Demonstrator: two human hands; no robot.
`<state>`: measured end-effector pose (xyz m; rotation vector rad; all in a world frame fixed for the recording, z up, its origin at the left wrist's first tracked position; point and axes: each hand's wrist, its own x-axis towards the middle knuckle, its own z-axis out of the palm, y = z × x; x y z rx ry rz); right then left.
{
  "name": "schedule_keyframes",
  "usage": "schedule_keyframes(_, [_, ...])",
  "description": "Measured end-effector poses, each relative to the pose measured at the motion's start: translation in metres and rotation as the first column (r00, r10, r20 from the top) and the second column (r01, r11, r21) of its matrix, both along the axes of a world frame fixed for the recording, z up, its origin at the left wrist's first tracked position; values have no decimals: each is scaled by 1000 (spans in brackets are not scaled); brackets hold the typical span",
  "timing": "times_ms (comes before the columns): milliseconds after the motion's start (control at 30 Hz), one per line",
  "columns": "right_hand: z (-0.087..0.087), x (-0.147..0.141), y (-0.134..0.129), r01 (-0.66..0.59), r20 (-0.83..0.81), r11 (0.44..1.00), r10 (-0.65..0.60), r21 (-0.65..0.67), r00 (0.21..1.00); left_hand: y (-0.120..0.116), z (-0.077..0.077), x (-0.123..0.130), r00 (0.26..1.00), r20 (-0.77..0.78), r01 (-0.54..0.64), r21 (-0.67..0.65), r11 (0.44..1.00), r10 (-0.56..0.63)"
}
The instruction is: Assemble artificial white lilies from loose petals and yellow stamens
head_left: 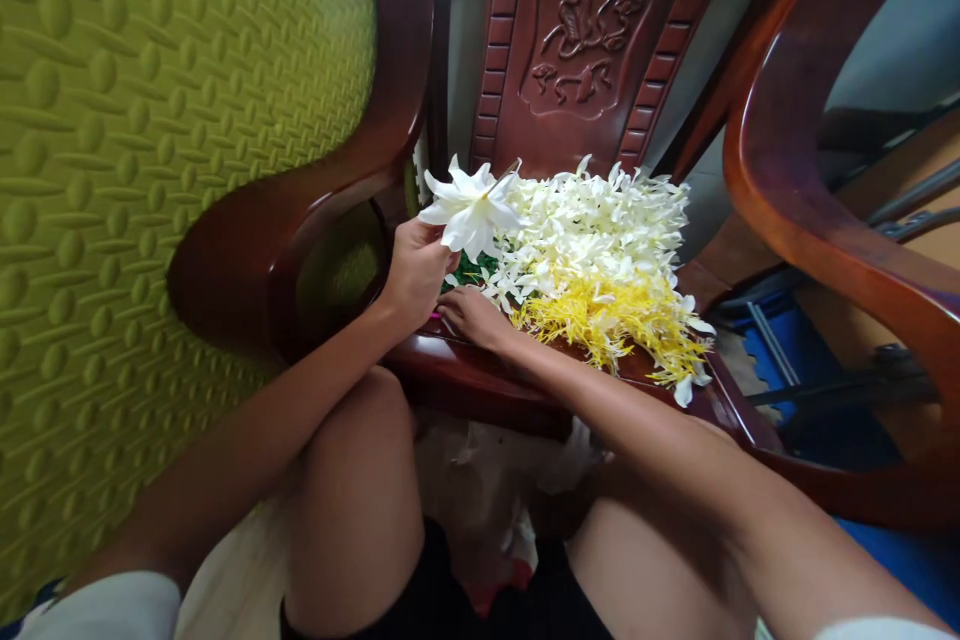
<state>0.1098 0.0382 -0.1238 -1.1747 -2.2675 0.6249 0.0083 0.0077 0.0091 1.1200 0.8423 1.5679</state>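
Note:
My left hand (415,270) is closed and raised over the front left of the chair seat. It holds a white flower (474,206) with long pointed petals, its bloom facing me. Just below it, my right hand (475,313) rests low at the seat's front edge, fingers curled together. A small pink thing (434,316) shows by those fingertips; what they grip is too small to make out. To the right spreads a heap of white flowers (600,215), with loose yellow flower strands (600,312) in front. Something green (477,268) shows between my hands and the heap.
The dark wooden chair has a carved backrest (589,40), a left armrest (232,250) and a right armrest (780,150). A yellow-green embossed surface (150,120) stands close on the left. Blue material (817,400) and metal bars are at the right.

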Motion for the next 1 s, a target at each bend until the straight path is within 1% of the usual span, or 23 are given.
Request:
schedule_keyframes(100, [-15,-25,-2,90,16,996,-90,-9,996,0,-5,-8,1000,-14,1,-2,1000,-1])
schedule_keyframes(167, [-20,-31,-4,140,5,990,-140,-20,990,1,-10,-15,999,-41,1,10,1000,0])
schedule_keyframes(200, [-21,-31,-5,144,-6,989,-145,-29,989,1,-12,-20,998,-59,6,15,1000,-5])
schedule_keyframes(267, [-22,-30,-6,116,-39,992,-118,-53,992,1,-14,-28,995,-94,30,9,1000,-29])
schedule_keyframes(333, [-21,-28,-6,69,-87,993,-77,-92,993,1,-15,-35,991,-120,60,-24,998,-62])
schedule_keyframes(400, [-17,-27,-6,28,-151,989,-50,-147,987,0,-14,-39,988,-113,95,-54,994,-101])
schedule_keyframes(500, [-3,-22,-7,-22,-267,975,-40,-223,963,-4,-11,-41,987,-66,142,-51,989,-145])
schedule_keyframes(567, [14,-14,-8,-33,-348,968,-57,-247,936,-7,-11,-41,983,-54,172,-46,984,-174])
schedule_keyframes(633, [35,0,-10,-4,-428,969,-105,-247,898,-9,-11,-42,978,-57,199,-66,978,-203])
schedule_keyframes(767, [75,42,-11,127,-576,970,-226,-208,785,-9,-14,-44,978,-33,202,-124,972,-208])
schedule_keyframes(800, [83,53,-12,167,-626,968,-248,-186,739,-8,-14,-45,979,-20,197,-140,970,-201])
schedule_keyframes(833, [89,65,-14,220,-697,965,-258,-147,669,-8,-13,-45,980,-7,194,-155,969,-197])
schedule_keyframes(867, [93,75,-17,280,-752,956,-251,-91,610,-8,-13,-44,981,2,190,-172,967,-193])
schedule_keyframes(900, [96,85,-21,339,-785,941,-230,-27,576,-9,-12,-44,982,8,187,-190,964,-189])
schedule_keyframes(933, [97,94,-27,390,-794,920,-204,45,573,-9,-12,-43,982,9,184,-206,961,-186])
schedule_keyframes(1000, [98,107,-40,441,-732,881,-187,169,655,-11,-11,-41,982,-1,185,-240,953,-191])
